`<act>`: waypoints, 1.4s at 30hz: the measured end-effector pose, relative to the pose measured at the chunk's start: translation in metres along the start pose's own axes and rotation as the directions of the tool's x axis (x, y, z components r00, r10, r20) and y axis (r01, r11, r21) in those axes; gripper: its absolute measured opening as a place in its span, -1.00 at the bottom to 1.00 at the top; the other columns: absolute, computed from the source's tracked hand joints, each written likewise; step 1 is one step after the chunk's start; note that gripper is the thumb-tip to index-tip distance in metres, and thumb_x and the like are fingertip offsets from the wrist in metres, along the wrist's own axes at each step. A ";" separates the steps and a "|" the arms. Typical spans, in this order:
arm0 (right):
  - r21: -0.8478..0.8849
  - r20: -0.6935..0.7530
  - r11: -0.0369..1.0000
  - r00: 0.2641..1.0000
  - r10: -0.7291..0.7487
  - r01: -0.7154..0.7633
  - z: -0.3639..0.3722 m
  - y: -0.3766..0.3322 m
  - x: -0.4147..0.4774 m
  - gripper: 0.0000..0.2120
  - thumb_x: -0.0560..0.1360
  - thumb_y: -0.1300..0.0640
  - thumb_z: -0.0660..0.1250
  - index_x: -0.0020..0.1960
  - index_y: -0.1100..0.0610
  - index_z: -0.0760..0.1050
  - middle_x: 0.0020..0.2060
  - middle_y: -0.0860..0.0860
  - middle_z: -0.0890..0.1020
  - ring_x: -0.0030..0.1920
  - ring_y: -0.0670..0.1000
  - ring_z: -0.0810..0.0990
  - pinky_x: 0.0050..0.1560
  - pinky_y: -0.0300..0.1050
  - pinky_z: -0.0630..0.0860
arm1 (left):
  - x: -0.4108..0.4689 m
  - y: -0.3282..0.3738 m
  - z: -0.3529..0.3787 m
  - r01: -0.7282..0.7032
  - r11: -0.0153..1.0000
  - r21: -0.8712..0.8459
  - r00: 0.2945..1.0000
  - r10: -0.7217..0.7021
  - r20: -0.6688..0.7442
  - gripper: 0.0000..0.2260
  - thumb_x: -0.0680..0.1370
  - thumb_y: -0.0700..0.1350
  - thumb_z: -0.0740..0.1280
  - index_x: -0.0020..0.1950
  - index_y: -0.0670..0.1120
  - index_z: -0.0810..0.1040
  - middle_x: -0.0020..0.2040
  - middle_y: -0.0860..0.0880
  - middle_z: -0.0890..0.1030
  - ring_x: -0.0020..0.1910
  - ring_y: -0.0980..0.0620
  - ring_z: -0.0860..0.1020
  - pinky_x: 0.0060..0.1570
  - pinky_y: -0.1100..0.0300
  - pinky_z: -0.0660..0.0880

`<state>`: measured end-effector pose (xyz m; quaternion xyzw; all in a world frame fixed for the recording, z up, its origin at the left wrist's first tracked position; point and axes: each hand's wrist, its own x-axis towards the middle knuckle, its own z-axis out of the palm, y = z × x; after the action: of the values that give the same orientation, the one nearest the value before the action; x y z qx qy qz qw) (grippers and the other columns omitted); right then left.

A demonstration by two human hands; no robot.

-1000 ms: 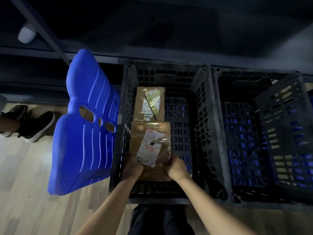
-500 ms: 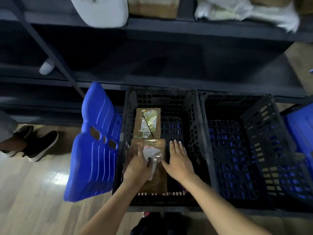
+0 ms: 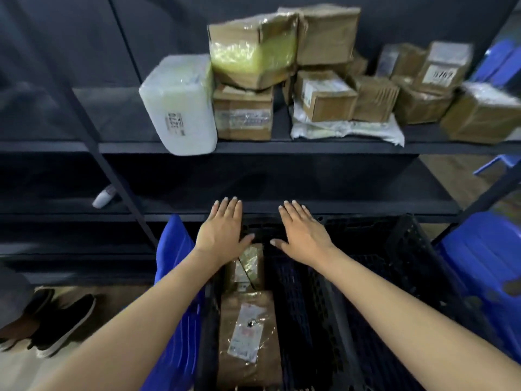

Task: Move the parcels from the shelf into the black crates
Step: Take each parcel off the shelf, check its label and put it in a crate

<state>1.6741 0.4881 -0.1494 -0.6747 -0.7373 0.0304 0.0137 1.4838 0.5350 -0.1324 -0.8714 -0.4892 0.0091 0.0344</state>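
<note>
Head view: left hand (image 3: 221,231) and right hand (image 3: 303,232) both flat, fingers straight, holding nothing, raised over the black crate (image 3: 298,320) toward the shelf (image 3: 282,148). Two brown parcels lie in the crate: near parcel (image 3: 248,337), far parcel (image 3: 248,270). White parcel (image 3: 180,104) and stacked cardboard boxes (image 3: 324,80) sit on the shelf. Blue crate (image 3: 174,277) just left.

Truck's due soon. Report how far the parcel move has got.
Done: a brown parcel and a smaller parcel lie in the black crate. In hand: nothing; left hand and right hand are open, stretched toward the shelf. Left: the white wrapped parcel and many cardboard boxes there; the right crate looks empty.
</note>
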 end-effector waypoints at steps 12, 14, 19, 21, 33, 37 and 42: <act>-0.144 -0.388 0.986 0.911 -0.137 0.087 -0.166 0.058 0.078 -0.28 0.56 -0.16 0.21 0.54 0.19 0.03 0.53 0.09 0.12 0.53 0.07 0.04 0.50 -0.05 0.03 | 0.095 -0.015 -0.151 0.047 0.992 0.116 0.921 0.002 -0.390 -0.28 0.57 0.19 0.15 0.55 -0.22 -0.02 0.57 -0.14 0.06 0.55 -0.08 -0.01 0.52 0.04 -0.06; -0.153 -0.421 0.985 0.896 -0.141 0.083 -0.190 0.068 0.092 -0.30 0.55 -0.14 0.24 0.53 0.18 0.08 0.52 0.10 0.16 0.52 0.08 0.08 0.49 -0.03 0.11 | 0.109 -0.016 -0.171 0.056 0.991 0.119 0.899 0.001 -0.439 -0.31 0.57 0.15 0.18 0.54 -0.22 0.04 0.55 -0.14 0.13 0.54 -0.08 0.06 0.51 0.03 -0.01; -0.204 -0.482 0.977 0.862 -0.153 0.059 -0.237 0.079 0.129 -0.32 0.53 -0.11 0.29 0.49 0.22 0.15 0.46 0.14 0.27 0.48 0.13 0.18 0.43 -0.01 0.19 | 0.148 -0.036 -0.210 0.110 0.985 0.129 0.850 -0.026 -0.527 -0.42 0.54 0.02 0.27 0.46 -0.24 0.22 0.43 -0.17 0.37 0.45 -0.10 0.26 0.51 0.05 0.03; -0.193 -0.491 0.979 0.857 -0.153 0.064 -0.250 0.077 0.148 -0.31 0.52 -0.12 0.29 0.49 0.22 0.15 0.47 0.14 0.26 0.48 0.13 0.18 0.41 0.00 0.23 | 0.164 -0.049 -0.219 0.131 0.979 0.158 0.847 -0.028 -0.531 -0.40 0.53 0.01 0.30 0.47 -0.25 0.22 0.43 -0.18 0.36 0.45 -0.11 0.26 0.50 0.05 0.03; -0.153 -0.505 0.985 0.850 -0.148 0.080 -0.266 0.022 0.250 -0.33 0.48 -0.20 0.30 0.40 0.23 0.28 0.33 0.13 0.41 0.36 0.13 0.33 0.15 -0.03 0.46 | 0.256 -0.133 -0.231 0.057 0.979 0.194 0.943 0.011 -0.333 -0.12 0.43 0.26 0.36 0.55 -0.15 0.06 0.56 -0.10 0.14 0.54 -0.05 0.09 0.52 0.04 -0.06; -0.172 -0.501 0.985 0.861 -0.087 -0.001 -0.263 0.019 0.262 -0.46 0.52 -0.13 0.27 0.34 0.22 0.33 0.23 0.13 0.49 0.25 0.18 0.41 -0.06 -0.06 0.47 | 0.280 -0.142 -0.231 -0.019 0.996 0.082 0.962 0.041 -0.269 -0.03 0.32 0.28 0.45 0.55 -0.08 0.07 0.56 -0.06 0.12 0.53 -0.06 0.13 0.50 0.03 0.03; -0.202 -0.473 0.976 0.881 -0.026 -0.079 -0.257 0.015 0.263 -0.39 0.54 -0.15 0.22 0.42 0.23 0.22 0.33 0.17 0.39 0.37 0.40 0.29 -0.13 0.01 0.53 | 0.300 -0.148 -0.233 -0.113 0.993 -0.037 0.969 0.102 -0.224 0.01 0.25 0.27 0.50 0.55 -0.03 0.10 0.54 0.01 0.19 0.47 -0.02 0.26 0.42 0.08 0.25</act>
<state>1.6815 0.7585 0.1006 -0.6692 -0.7012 -0.2149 0.1197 1.5250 0.8560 0.1152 -0.8929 -0.4343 -0.0983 0.0665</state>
